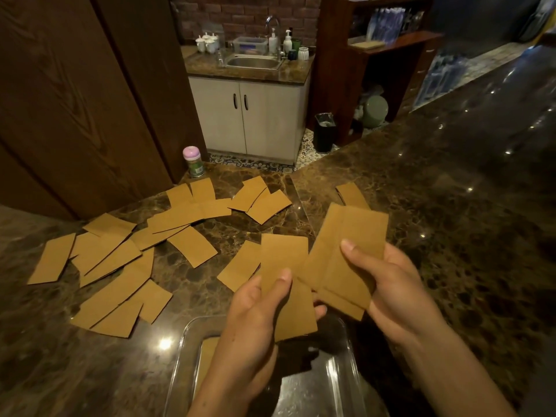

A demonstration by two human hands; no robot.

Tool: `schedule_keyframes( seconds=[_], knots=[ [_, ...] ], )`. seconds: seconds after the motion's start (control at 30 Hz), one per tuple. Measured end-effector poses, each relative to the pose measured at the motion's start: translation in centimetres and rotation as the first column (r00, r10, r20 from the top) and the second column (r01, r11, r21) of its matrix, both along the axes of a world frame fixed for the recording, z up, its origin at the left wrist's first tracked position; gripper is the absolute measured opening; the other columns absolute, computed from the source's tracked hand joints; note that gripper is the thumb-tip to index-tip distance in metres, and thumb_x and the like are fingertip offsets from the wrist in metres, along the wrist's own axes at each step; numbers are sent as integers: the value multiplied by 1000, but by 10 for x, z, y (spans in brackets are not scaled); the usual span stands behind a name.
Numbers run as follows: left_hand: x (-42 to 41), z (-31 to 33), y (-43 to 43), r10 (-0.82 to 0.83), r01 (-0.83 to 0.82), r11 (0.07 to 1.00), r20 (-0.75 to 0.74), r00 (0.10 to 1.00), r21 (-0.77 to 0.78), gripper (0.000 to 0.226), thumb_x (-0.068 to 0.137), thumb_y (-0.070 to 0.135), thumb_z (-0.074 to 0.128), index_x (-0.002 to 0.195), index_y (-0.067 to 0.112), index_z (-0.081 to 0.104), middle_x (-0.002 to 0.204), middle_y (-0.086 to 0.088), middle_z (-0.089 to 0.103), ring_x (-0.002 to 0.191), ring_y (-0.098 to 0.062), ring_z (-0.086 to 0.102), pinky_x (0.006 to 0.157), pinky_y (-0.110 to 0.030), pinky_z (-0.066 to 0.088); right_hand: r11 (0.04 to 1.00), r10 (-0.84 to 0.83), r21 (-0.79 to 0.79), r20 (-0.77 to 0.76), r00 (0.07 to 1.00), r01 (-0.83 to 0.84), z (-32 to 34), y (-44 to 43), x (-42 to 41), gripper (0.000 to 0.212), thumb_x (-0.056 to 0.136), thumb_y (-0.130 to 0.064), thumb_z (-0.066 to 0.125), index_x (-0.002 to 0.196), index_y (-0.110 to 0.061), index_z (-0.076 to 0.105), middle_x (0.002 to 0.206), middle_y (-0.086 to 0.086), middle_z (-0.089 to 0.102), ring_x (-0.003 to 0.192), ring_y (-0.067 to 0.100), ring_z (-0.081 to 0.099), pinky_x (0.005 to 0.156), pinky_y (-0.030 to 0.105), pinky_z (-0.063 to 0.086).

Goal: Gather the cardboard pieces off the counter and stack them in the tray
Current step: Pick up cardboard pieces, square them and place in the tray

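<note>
Several tan cardboard pieces point(120, 260) lie scattered over the dark marble counter point(451, 221), mostly to the left. My left hand point(255, 320) pinches one cardboard piece point(288, 284) between thumb and fingers above the clear tray point(346, 356). My right hand point(391, 284) grips a small stack of cardboard pieces point(346, 254), thumb on top. The tray sits at the near edge under both hands, and one cardboard piece in the tray point(207, 359) shows at its left side. One more cardboard piece point(350, 194) lies on the counter beyond my right hand.
A small jar with a pink lid point(193, 161) stands at the counter's far edge by the wooden door panel point(75, 115). Beyond the counter are a sink cabinet point(249, 115), a black bin point(325, 132) and dark shelves point(376, 55).
</note>
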State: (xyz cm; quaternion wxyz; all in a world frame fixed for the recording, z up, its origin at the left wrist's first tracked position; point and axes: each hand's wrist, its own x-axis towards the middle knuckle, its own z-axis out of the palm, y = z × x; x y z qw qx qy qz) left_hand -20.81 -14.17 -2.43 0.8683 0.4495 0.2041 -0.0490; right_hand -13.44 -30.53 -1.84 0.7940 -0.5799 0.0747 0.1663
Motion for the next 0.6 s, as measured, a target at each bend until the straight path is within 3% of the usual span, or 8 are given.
schedule_keyframes(
  seconds=[0.07,0.17,0.3,0.4,0.5,0.6],
  knots=[
    [-1,1,0,-23,22,999,17,1000,26,31,93,23,61,115,0,65,102,-27,76,84,-35,76,76,-42,65,1000,11,19,23,1000,-11,8,-6,7,35,87,-20,69,122,-19,68,105,8,81,92,21,79,74,37,61],
    [-1,1,0,-37,36,999,43,998,20,29,98,19,56,119,1,64,106,-23,77,82,-30,77,71,-39,65,985,160,61,7,987,-161,16,-6,4,39,84,-18,68,123,-16,66,93,7,82,81,23,80,64,38,65],
    [-1,-1,1,-34,26,994,72,997,107,23,97,22,59,109,8,73,102,-20,78,87,-29,76,69,-35,62,954,299,-26,-30,954,-300,9,5,-9,46,80,-20,72,125,-15,69,112,10,80,102,27,78,82,40,64],
    [-1,-5,6,-57,36,977,93,994,210,21,94,28,61,95,16,78,97,-19,78,84,-29,75,68,-35,60,940,331,-84,-9,944,-331,8,10,-8,42,79,-21,74,121,-14,72,112,9,80,101,25,78,83,39,63],
    [-1,-7,7,-63,42,977,95,993,210,25,91,28,62,103,10,75,102,-21,77,92,-33,76,75,-39,63,940,335,-97,75,939,-327,17,12,0,37,80,-19,73,117,-14,73,112,10,80,102,25,77,86,39,61],
    [-1,-6,6,-33,22,993,95,995,118,25,85,24,66,99,7,78,102,-26,77,89,-33,78,74,-35,65,952,305,-109,325,895,-285,30,11,9,31,84,-17,72,114,-12,73,107,6,80,97,20,77,81,32,61]
  ],
)
